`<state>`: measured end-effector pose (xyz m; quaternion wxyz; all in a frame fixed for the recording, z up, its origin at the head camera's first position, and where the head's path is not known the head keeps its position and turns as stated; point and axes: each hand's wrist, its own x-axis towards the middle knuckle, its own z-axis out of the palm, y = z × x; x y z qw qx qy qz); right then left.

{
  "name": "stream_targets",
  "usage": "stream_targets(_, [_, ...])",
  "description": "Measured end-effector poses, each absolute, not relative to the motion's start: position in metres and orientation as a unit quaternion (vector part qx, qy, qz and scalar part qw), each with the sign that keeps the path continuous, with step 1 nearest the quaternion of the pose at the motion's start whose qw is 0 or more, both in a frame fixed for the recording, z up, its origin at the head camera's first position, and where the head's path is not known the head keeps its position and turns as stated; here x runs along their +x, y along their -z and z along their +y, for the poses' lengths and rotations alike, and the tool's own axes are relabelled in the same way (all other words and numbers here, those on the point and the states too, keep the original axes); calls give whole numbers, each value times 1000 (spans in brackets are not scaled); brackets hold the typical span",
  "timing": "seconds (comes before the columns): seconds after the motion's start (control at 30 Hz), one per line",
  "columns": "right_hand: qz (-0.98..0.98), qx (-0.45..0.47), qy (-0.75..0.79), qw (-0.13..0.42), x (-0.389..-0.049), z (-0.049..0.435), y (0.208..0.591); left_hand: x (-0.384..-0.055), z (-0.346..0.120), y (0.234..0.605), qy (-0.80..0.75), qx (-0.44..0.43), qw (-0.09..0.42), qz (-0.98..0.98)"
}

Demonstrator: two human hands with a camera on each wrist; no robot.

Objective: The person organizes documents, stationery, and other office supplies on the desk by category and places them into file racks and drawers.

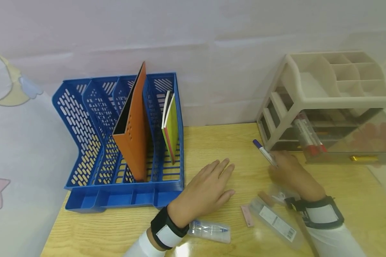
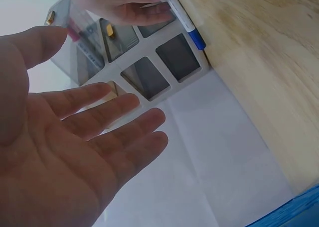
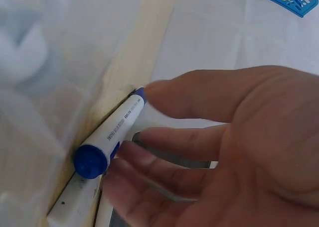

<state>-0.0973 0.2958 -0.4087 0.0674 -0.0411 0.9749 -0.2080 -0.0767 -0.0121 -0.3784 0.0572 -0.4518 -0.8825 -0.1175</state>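
Observation:
In the head view my left hand is over the table in front of the blue rack, fingers extended, palm bare in the left wrist view. My right hand, blurred, is beside a white marker with a blue cap, near the drawer unit. In the right wrist view the marker points its blue end at the camera; thumb tip and fingertips are right at its side, with a gap between thumb and forefinger. Below the left hand is a clear pack of pens.
A blue rack holds an orange folder and thin books. The white drawer unit has a clear drawer pulled out, containing red-capped markers. A pink eraser and a clear barcoded package lie near the right wrist.

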Motion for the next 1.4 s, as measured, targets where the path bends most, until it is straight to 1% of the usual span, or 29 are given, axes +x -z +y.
stream_targets(0.17, [976,-35,201,80,-98,298,413,-77,-11,379,114,-455,47,-882])
stream_targets(0.37, [981,-65,179,46,-102,301,418,-77,-10,379,111,-456,43,-882])
stream_targets(0.43, [981,-70,177,44,-102,301,419,-77,-11,379,110,-456,46,-882])
stream_targets(0.6, [979,-63,184,66,-102,298,416,-77,-12,379,113,-456,50,-881])
stream_targets(0.73, [977,-64,190,72,-99,294,412,-77,-12,379,117,-451,45,-884])
stream_targets(0.9, [979,-78,182,56,-94,285,407,-76,-11,378,118,-448,38,-885])
stream_targets(1.07, [978,-114,174,16,-84,275,398,-76,-9,378,122,-451,34,-883])
stream_targets(1.27, [970,-166,176,-9,-73,255,376,-82,-11,378,121,-439,66,-888])
stream_targets(1.4, [967,-177,186,-1,-64,238,363,-85,-13,378,127,-432,100,-887])
